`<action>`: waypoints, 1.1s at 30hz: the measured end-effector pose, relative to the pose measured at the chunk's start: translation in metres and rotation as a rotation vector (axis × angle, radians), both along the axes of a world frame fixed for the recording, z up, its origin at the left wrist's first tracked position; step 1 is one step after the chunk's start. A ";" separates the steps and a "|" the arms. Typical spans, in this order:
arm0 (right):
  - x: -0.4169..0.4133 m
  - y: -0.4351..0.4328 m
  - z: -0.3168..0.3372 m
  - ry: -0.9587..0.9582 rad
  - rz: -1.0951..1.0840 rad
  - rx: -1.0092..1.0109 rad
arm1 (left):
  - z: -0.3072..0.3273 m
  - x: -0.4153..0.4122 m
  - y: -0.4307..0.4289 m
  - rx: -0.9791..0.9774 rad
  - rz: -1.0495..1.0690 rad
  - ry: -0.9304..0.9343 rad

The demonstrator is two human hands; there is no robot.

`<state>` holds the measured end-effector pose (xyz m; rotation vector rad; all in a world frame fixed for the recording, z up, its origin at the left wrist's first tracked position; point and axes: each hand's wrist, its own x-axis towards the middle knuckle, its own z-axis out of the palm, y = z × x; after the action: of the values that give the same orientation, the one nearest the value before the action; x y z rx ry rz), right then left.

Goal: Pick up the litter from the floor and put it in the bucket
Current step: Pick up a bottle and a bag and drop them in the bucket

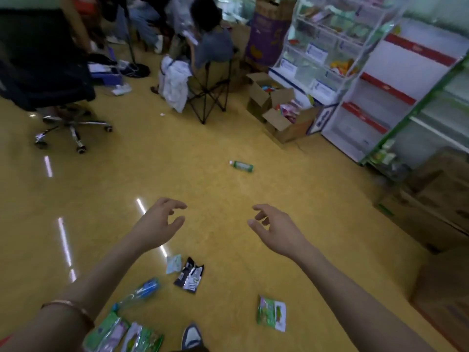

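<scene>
Both hands, the left hand and right hand, are hanging over the yellow floor, fingers loosely curled and apart, holding nothing. Wrappers are lying below: a black wrapper and a green wrapper.

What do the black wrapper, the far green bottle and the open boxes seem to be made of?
The black wrapper: probably thin plastic film, glossy; it is crumpled and glints. The green bottle: likely clear plastic with a green label and white cap, though blurred. The open boxes: brown cardboard, matt, with folded flaps.
</scene>
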<state>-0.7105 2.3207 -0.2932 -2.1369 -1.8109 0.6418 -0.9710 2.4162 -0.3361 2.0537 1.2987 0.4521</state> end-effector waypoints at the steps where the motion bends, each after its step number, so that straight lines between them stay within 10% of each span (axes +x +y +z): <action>1: -0.003 0.022 0.000 -0.003 0.039 0.002 | 0.001 -0.005 0.012 -0.006 0.035 0.011; 18: -0.104 0.325 -0.030 0.118 0.866 -0.087 | 0.010 -0.069 0.095 -0.025 0.854 0.053; 33: -0.184 0.368 -0.143 0.060 1.237 -0.314 | -0.078 -0.080 0.074 -0.189 1.169 0.088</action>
<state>-0.8948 2.6890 -0.4361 -0.8282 -3.0149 1.2425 -1.0511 2.4907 -0.4145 0.9780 2.4050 0.6822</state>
